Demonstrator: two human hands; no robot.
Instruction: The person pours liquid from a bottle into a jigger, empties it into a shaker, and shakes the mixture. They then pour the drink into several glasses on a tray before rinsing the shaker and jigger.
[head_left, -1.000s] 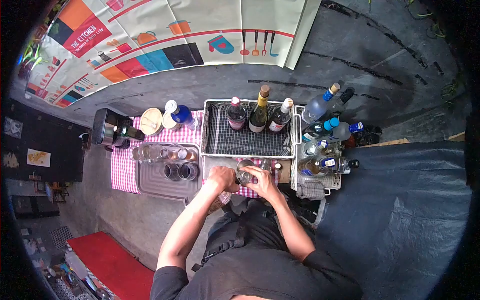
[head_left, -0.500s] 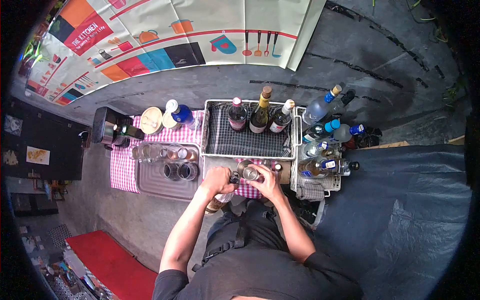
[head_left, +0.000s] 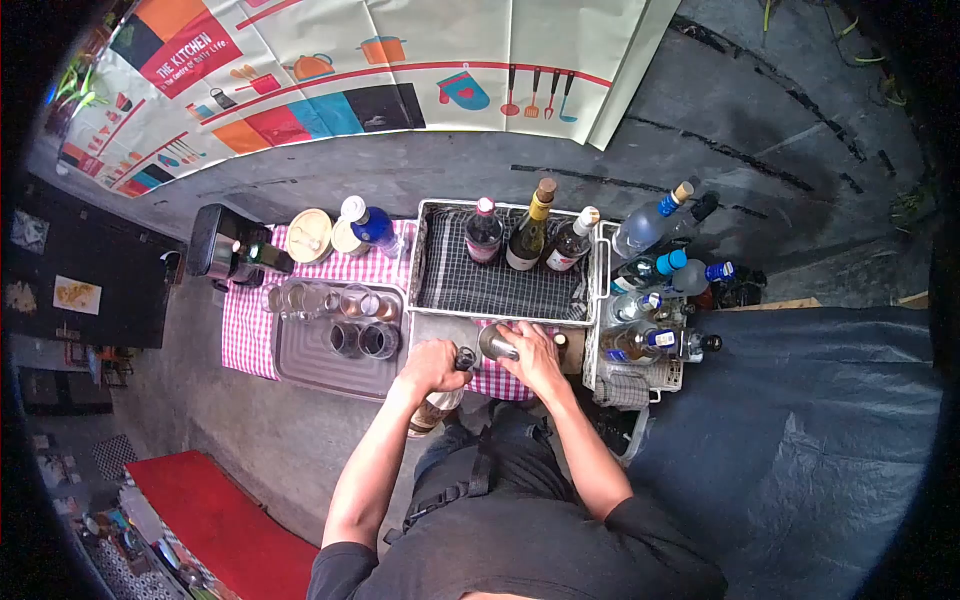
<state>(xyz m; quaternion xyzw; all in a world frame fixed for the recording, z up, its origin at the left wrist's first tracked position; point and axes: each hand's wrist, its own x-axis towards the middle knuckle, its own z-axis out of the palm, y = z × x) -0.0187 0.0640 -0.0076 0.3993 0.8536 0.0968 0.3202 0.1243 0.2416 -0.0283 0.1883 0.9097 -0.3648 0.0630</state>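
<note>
My left hand [head_left: 432, 368] is wrapped round the neck of a bottle [head_left: 437, 408], whose dark pourer tip shows beside the thumb. The pale, patterned body hangs below the hand, over the table's near edge. My right hand [head_left: 537, 360] grips a small metal jigger [head_left: 510, 352], tipped to the left. Its mouth meets the rim of a metal cup [head_left: 491, 338] standing just beyond; whether liquid is running is too small to make out. Under both lies a red checked cloth [head_left: 500, 383].
Left stands a grey tray [head_left: 305, 365] with several glasses [head_left: 378, 340], near a black machine [head_left: 222, 245]. Behind my hands, a white wire basket [head_left: 505, 315] holds three bottles. Several bottles crowd a second basket [head_left: 640, 375] at right. A blue bottle [head_left: 373, 226] stands at the back left.
My right hand has tipped the jigger over to the left against the metal cup; before, its round opening faced up. My left hand keeps hold of the bottle. The view has shifted slightly.
</note>
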